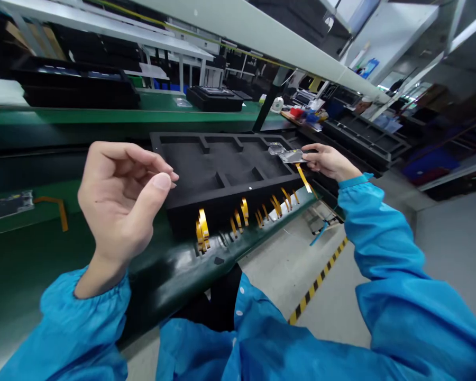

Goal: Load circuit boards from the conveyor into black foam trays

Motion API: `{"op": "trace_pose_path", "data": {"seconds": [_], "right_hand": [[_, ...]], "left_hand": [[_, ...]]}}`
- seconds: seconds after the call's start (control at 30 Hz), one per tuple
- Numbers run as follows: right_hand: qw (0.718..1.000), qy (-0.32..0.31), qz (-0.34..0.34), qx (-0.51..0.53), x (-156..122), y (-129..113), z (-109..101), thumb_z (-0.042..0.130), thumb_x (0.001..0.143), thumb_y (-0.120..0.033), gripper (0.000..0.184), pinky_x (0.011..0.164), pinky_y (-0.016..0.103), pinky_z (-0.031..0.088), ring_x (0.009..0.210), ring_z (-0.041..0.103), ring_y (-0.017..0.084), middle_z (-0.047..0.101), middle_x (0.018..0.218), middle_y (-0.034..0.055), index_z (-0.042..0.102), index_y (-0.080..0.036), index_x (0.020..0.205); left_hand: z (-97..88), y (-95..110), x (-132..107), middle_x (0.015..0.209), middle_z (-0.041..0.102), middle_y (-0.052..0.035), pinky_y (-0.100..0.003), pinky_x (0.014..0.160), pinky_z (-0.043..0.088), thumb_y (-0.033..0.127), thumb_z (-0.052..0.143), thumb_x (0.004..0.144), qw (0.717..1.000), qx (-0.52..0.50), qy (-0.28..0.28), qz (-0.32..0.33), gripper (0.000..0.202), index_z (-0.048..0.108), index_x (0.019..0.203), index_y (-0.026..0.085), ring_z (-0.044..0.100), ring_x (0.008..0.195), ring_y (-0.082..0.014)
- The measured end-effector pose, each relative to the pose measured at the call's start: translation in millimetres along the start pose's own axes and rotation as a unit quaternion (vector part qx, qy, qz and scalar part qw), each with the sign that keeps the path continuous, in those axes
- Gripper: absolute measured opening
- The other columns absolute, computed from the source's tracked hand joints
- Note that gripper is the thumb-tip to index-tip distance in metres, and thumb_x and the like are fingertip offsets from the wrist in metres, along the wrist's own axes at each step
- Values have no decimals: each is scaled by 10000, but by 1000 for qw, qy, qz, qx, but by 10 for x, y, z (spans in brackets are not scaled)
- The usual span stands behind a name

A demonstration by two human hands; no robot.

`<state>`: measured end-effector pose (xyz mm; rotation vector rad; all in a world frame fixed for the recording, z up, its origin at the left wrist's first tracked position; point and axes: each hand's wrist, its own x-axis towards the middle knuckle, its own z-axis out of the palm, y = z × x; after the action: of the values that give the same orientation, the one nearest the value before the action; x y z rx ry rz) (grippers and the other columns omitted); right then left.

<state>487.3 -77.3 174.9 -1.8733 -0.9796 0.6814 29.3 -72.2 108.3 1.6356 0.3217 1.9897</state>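
My right hand (325, 160) pinches the edge of a small flat circuit board (291, 156) over the right end of a black foam tray (232, 189). An orange ribbon cable (303, 178) hangs down from that board. Beside it, a second greyish piece (275, 148) shows at the tray's far right; whether the two are joined I cannot tell. My left hand (122, 201) is raised by the tray's left end, fingers loosely curled, with nothing visible in it. Several orange ribbon cables (244, 211) stick out below the tray's front side.
Another board (8, 206) with an orange ribbon cable lies on the green bench (79, 264) at left. Black trays (79, 87) and a black stack (214, 99) stand on the green shelf behind. A dark post (270, 100) rises behind the tray. Yellow-black tape (319, 280) marks the floor.
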Motion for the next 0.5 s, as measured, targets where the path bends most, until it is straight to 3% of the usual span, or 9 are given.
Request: {"op": "trace_pose_path", "data": {"seconds": [0.1,0.3,0.5], "right_hand": [[999,-4,-3,-45,65,44,-13,754,847,40,309,391,157,280,457,437,77,548,634,-51,645,-176,1040],[990,-33,-4,-136,170,27,-162,849,863,-17,296,395,164,329,488,494,87,595,654,-34,685,-174,1053],[977,-53,-26,-206,179,-16,-173,868,898,-57,243,406,202,387,486,520,114,608,602,-30,728,-175,1058]], "left_hand": [[-21,-37,34,837,762,-7,-300,607,655,147,843,796,1000,17,10,15,254,716,1007,207,737,667,-172],[-127,-183,116,783,723,6,-299,503,636,315,930,756,998,29,41,25,343,688,973,209,701,584,-164],[-119,-161,137,772,727,14,-294,512,652,185,845,694,999,25,33,1,299,688,948,206,703,582,-158]]}}
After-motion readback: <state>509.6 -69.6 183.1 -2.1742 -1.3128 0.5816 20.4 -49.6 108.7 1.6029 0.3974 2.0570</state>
